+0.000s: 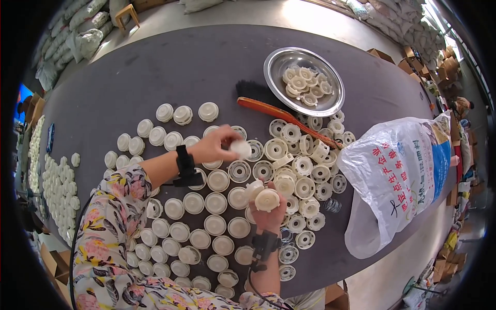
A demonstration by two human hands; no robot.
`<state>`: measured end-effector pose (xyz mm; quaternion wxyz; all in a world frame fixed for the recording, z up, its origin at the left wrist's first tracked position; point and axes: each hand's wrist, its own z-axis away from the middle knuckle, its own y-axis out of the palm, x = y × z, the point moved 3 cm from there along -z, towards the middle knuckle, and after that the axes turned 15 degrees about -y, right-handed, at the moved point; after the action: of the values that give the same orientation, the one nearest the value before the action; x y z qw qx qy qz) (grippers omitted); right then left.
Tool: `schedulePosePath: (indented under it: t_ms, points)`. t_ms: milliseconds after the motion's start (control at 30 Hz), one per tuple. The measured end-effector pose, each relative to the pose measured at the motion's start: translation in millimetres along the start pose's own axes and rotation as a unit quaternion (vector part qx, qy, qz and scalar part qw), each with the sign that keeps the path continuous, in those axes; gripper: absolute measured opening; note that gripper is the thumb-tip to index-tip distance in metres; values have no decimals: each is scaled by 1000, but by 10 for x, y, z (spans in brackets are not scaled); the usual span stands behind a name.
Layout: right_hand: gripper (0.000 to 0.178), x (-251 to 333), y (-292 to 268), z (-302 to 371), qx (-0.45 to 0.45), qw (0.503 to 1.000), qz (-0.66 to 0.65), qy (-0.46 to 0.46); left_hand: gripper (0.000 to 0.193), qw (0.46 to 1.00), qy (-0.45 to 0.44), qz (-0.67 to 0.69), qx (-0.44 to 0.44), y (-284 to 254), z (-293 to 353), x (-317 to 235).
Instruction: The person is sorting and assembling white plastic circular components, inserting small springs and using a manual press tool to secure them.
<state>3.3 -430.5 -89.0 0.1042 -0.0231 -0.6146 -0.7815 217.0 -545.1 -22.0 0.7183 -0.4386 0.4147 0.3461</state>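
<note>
Over the middle of the grey table point(155, 72), left hand point(209, 147): thumb and fingertips pinching one white cap point(241, 150), held above the laid-out pieces. Right hand point(269, 220), just below and to the right: fingers curled around two pieces, a cream toothed ring point(267, 200) and a paler part point(254, 189) touching it. One black strap on each wrist.

Directly beneath and around the left hand, at least four open-faced rings point(239, 171). Leftward and nearer the wearer, loose rows of rounded white caps point(214, 226), some fifty by my count; left forearm hides several.

Right of the hands, a crowded spread of cream rings point(305, 188), thirty or more, overlapping too much for an exact tally. Wire springs point(332, 205) beside its right edge, tangled, number unclear.

Farther off, one steel bowl point(275, 85) with roughly a dozen cream parts inside, its rim overlapping the bristles of one brush point(268, 106). Orange handle slants across the spread and covers some rings. One printed plastic bag point(382, 175) blocks the table's right side. Far left, a second mass of white pieces point(59, 191), too small to count.
</note>
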Motion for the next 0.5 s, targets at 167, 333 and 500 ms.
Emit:
schedulePosePath:
  t_ms: [167,333,500]
  points:
    - [28,-103,137,24,-29,1000,8,4,46,939,53,-294,-168,-122,-299,289]
    - [36,-69,34,12,-13,1000,-24,11,41,888,117,-407,-179,-104,-352,164]
    - [34,-112,66,60,-19,1000,-19,11,37,883,50,-446,-136,-81,-318,137]
